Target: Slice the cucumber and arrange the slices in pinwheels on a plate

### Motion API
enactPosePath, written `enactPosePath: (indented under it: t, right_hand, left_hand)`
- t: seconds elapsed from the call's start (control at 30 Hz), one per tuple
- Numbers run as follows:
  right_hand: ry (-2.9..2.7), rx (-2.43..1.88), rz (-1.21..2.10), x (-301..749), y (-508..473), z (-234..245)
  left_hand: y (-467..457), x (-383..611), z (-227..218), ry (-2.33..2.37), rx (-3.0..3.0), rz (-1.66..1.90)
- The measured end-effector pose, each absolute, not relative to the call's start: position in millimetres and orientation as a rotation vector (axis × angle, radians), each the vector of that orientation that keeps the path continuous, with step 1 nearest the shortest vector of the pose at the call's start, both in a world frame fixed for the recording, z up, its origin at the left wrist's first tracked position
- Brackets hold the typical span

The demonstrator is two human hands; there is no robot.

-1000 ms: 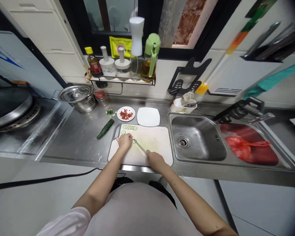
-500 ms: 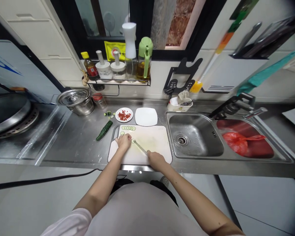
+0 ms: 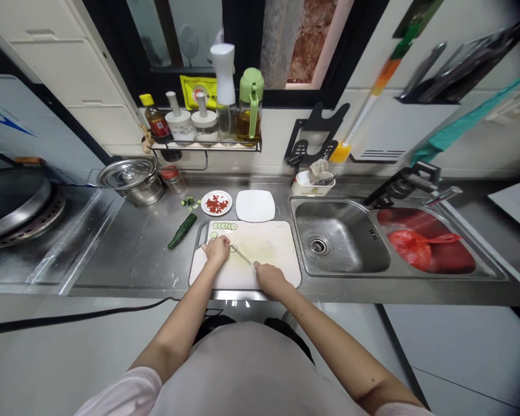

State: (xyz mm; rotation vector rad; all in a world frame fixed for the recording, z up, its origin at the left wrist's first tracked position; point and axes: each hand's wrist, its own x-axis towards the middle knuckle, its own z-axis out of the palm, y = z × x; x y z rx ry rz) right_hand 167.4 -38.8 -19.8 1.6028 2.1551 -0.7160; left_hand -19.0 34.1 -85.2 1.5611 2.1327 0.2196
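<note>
My left hand (image 3: 217,251) is curled over a piece of cucumber on the white cutting board (image 3: 268,254), with a cut slice (image 3: 233,248) just off its fingertips. My right hand (image 3: 270,278) grips the handle of a knife (image 3: 243,256) whose blade points up-left to that slice. A row of cucumber slices (image 3: 225,226) lies along the board's far edge. Half a cucumber (image 3: 182,230) rests on the steel counter left of the board.
Behind the board sit a small plate of chopped red chilli (image 3: 216,203) and an empty white plate (image 3: 255,205). A lidded pot (image 3: 130,178) stands at the left, a sink (image 3: 333,242) at the right with a red bag (image 3: 416,247) in the far basin. A condiment rack (image 3: 203,124) hangs above.
The view has drifted slightly, shifting everything left. Both hands stay at the same spot on the board, the knife still at the cucumber slice.
</note>
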Motion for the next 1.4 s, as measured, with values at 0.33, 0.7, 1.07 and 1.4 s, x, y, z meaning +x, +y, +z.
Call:
enactPosePath:
  t: [0.33,0.7,1.07,1.4]
  right_hand:
    - [2.154,1.637,-0.757,172,-43,-18]
    - [2.067,1.89,-0.786,210,-56,-29]
    - [2.013,1.958,-0.79,221,-47,-37]
    - [2.018,1.95,-0.775,219,-44,-38]
  left_hand:
    - [33,-20,-84,2.122,1.59,0.217]
    - [20,-12,-85,2.074,1.738,0.237]
    - [16,-20,-82,2.099,1.558,0.444]
    - [32,-59,-82,2.283,1.341,0.523]
